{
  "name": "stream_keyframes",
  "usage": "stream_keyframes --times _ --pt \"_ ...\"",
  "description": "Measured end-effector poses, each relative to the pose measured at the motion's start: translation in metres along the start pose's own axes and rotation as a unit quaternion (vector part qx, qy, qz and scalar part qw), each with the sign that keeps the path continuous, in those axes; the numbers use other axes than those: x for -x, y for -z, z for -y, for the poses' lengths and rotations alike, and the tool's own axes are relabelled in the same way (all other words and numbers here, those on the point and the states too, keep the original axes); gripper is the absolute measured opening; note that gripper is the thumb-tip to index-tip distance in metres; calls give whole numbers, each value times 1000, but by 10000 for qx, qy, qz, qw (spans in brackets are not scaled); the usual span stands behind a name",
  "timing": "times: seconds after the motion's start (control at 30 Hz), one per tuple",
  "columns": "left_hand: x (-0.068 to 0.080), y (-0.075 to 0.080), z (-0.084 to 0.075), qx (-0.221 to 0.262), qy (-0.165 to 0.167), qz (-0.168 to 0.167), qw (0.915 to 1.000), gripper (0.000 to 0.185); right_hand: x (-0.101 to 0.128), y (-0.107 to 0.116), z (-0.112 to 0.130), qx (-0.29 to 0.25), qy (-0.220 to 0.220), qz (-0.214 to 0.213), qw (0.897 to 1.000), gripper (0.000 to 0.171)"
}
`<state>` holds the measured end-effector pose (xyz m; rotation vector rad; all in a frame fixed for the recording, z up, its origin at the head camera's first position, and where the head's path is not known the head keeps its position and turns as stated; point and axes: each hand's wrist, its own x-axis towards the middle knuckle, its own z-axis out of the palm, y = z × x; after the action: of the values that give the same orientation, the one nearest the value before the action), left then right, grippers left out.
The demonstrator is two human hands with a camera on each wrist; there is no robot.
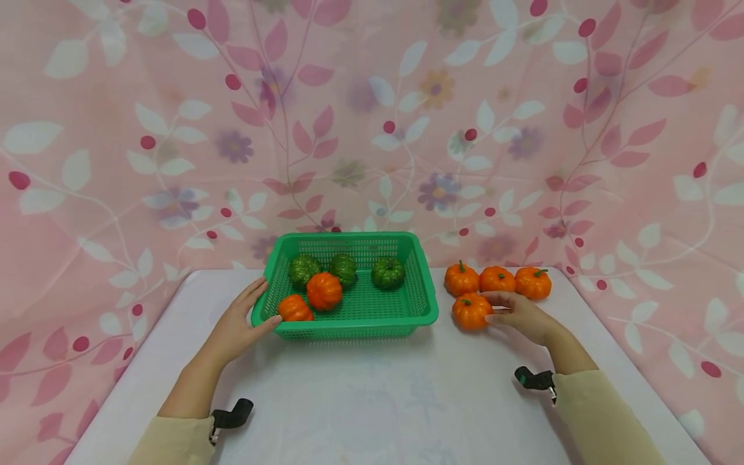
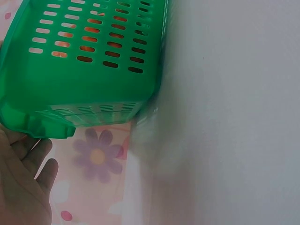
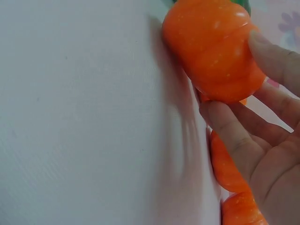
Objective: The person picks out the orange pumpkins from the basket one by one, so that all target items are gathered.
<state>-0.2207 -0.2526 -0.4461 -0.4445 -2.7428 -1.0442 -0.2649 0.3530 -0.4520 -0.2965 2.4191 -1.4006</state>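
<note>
Orange pumpkin (image 1: 471, 310) sits on the table (image 1: 372, 400) just right of the green basket (image 1: 421, 294); the right hand (image 1: 523, 315) pinches it between thumb and fingers; the left hand (image 1: 238, 326), fingers straight, rests against the basket's left corner.

Green basket (image 1: 427, 303), orange pumpkins (image 1: 471, 310) and green ones (image 1: 387, 273), pink leaf-patterned curtain (image 1: 372, 116).

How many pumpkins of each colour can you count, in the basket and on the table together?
Orange pumpkins: 6, namely two in the basket and four on the table.
Green pumpkins: 3, all in the basket.
Total: 9.
</note>
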Motion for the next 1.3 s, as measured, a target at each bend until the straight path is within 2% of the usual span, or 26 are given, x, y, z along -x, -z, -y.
stream_keyframes --times 0.33,0.53,0.8,1.3 --pt "-2 1 1 -39 -2 7 10000 85 2 4 3 310 1 58 9995 66" --pt "-3 1 1 -60 6 5 10000 85 -3 0 4 130 178 120 9997 67" --pt "-3 0 2 -50 65 15 10000 86 -5 -2 5 128 -24 -12 9999 67" --pt "-1 0 1 -36 105 21 9999 86 -7 -1 4 121 -94 -110 9998 66"
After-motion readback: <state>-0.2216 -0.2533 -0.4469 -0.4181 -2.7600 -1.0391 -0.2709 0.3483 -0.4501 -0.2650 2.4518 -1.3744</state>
